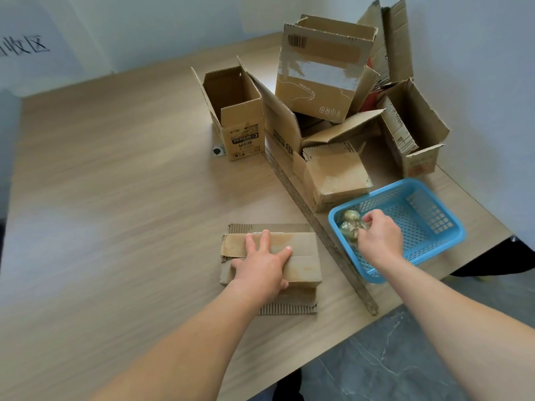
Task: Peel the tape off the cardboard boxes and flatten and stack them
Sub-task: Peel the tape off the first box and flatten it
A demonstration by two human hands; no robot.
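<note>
Left hand (265,260) is down flat on the squashed box (304,266), fingers (265,238) straight and spread apart, palm pressing the cardboard onto the worktop (115,198). A band of brown tape (231,247) runs under those fingers and out to their left, still stuck across the top of the box. Corrugated flaps poke out beyond the fingertips and back under the wrist. Over on the other side, the right hand (379,237) is inside the blue basket (405,183), fingers curled together and pinching a wad of tape (348,224), shiny and crumpled, which sits in the basket corner just left of the knuckles. Between the two hands a dark strip (318,224) runs diagonally where the worktop is joined. Beyond the right fingers, touching the basket's far rim, sits a small closed box (335,178) with clear film over its top. Farther out from both sets of fingers the rest of the boxes are heaped: an upright open box (240,123) with printing on its side, well beyond the left fingertips; a larger tilted box (321,79) with a wide clear tape patch and a barcode, propped on the pile; and an open box (414,131) lying on its side far out past the basket. A small black-and-white object (218,149) lies just beside the upright box; what it is, I cannot tell.
</note>
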